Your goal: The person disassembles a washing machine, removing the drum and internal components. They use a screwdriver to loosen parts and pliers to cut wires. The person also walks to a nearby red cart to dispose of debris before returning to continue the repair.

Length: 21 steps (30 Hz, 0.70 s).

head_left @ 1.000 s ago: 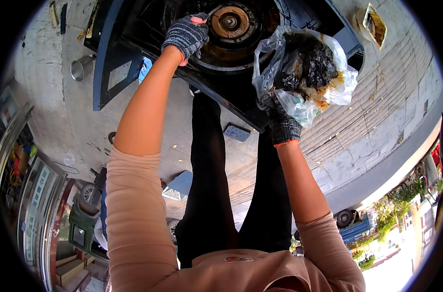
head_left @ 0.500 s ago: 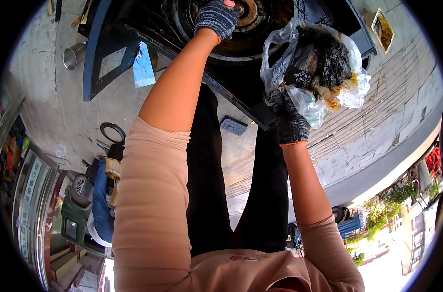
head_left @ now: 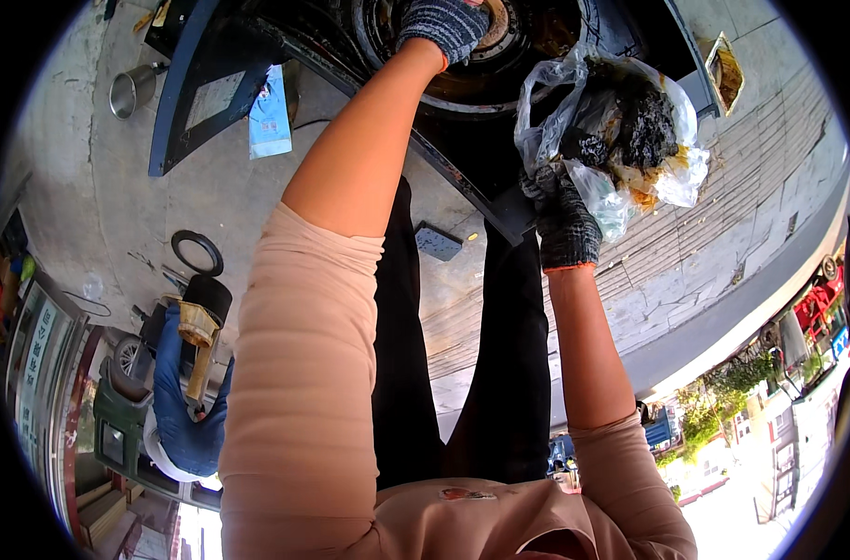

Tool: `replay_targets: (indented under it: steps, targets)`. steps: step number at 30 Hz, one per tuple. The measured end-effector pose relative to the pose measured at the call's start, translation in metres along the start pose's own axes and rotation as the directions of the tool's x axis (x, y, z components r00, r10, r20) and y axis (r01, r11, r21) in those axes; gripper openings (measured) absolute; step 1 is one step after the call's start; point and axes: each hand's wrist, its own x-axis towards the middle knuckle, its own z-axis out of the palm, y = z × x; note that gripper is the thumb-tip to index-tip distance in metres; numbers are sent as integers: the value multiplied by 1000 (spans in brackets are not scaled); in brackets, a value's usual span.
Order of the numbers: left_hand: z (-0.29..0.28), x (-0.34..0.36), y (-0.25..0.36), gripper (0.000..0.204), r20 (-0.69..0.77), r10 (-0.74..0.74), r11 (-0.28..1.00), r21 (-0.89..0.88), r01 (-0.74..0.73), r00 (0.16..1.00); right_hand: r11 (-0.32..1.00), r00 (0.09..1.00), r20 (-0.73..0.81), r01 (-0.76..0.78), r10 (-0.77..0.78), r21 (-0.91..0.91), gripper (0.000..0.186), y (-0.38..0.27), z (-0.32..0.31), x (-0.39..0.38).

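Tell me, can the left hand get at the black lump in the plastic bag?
Probably yes: the bag gapes open, the black lump lies uncovered, and nothing seems to block the left hand.

Daylight falls brightly on the concrete pavement point(head_left: 98, 205) around me and washes the sky point(head_left: 737, 532) at lower right out to white, while the dark metal housing point(head_left: 467, 140) sinks into shadow. Highlights glint on the clear plastic bag point(head_left: 683, 175) at my right hand point(head_left: 567, 222). Fisheye distortion bends the storefront point(head_left: 42, 345) at left.
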Motion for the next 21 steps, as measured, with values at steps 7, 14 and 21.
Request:
replay_targets:
  steps: [7, 14, 21]
  targets:
    - [-74, -75, 12, 46, 58, 90, 995, -52, -87, 994, 753, 953, 54, -271, 300, 600, 30, -5, -5, 7]
    - [-177, -168, 73, 48, 235, 57, 993, -113, -31, 970, 22, 814, 266, -323, 516, 946, 43, -48, 9, 0]
    - [-212, -223, 151, 55, 613, 30, 947, 235, -219, 790, -162, 890, 243, -194, 387, 968, 35, -132, -14, -7]
